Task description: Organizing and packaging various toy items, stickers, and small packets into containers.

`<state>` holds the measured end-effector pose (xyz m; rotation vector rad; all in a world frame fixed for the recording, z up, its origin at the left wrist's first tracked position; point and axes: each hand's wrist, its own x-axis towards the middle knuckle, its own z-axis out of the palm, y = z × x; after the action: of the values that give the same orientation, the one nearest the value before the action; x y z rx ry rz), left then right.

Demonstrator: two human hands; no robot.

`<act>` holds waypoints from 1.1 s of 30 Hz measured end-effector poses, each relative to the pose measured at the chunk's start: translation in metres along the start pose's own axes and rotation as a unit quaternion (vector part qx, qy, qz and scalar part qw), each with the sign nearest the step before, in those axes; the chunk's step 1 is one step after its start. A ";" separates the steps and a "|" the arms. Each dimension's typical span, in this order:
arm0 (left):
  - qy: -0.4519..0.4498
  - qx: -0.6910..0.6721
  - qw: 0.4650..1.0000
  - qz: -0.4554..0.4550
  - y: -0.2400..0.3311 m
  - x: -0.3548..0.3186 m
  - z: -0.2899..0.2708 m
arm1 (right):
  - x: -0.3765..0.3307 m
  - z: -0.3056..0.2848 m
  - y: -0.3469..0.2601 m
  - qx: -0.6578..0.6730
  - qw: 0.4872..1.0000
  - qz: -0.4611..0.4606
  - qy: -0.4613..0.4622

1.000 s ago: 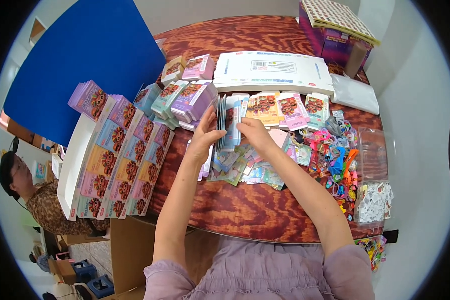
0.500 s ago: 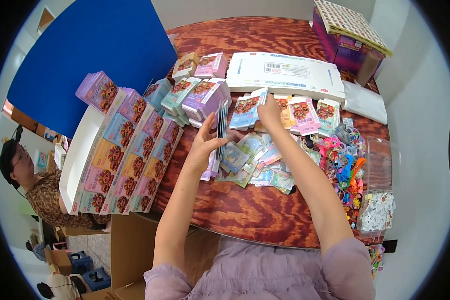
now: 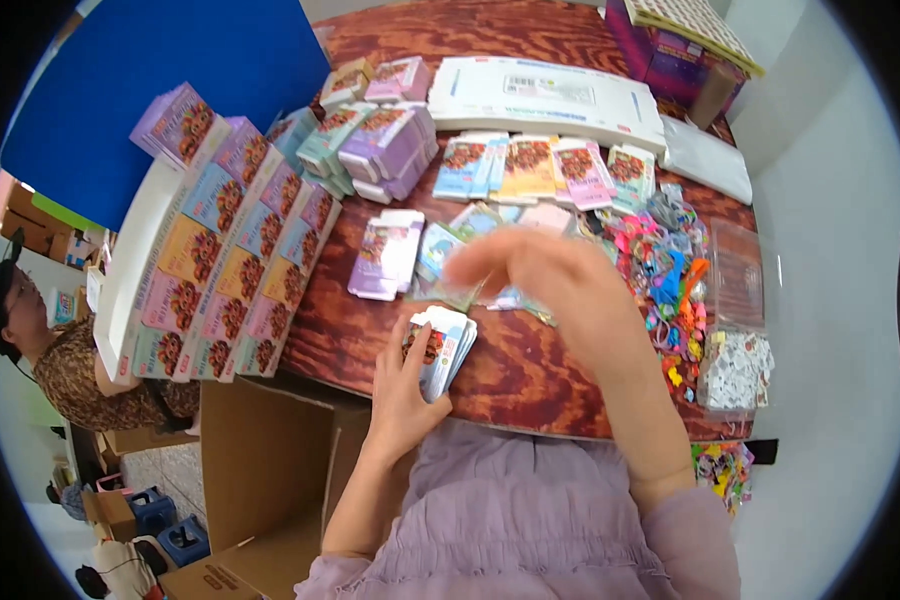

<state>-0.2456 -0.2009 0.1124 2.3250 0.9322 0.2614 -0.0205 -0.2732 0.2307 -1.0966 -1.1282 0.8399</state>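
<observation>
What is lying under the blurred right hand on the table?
Flat pastel packets show around the right hand on the wooden table. Those directly beneath it are covered, and motion blur hides the fingers.

Bare table lies between card stack and toy pile.

Pastel packets, red-brown table

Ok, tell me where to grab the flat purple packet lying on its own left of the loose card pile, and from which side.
Take the purple packet by its long side edges, coming straight down from above. It lies flat on the table, long axis running away from the person, with bare wood along its left side, so fingers can pinch across its narrow width. The loose cards crowd its right edge, so slide it left first.
</observation>
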 end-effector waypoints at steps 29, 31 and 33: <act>0.164 -0.033 0.980 0.104 0.041 -0.028 0.007 | -0.062 0.026 0.072 -0.186 0.968 0.022 0.170; 0.196 -0.007 0.972 0.126 0.040 -0.027 0.015 | -0.063 0.031 0.084 -0.335 0.922 -0.057 0.187; 0.175 -0.049 0.970 0.160 0.042 -0.023 0.024 | -0.073 0.036 0.092 0.060 0.973 0.192 0.113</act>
<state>-0.2296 -0.2515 0.1201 2.3719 0.6755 0.8538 -0.0724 -0.3071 0.1245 -1.2940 -0.6758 1.0385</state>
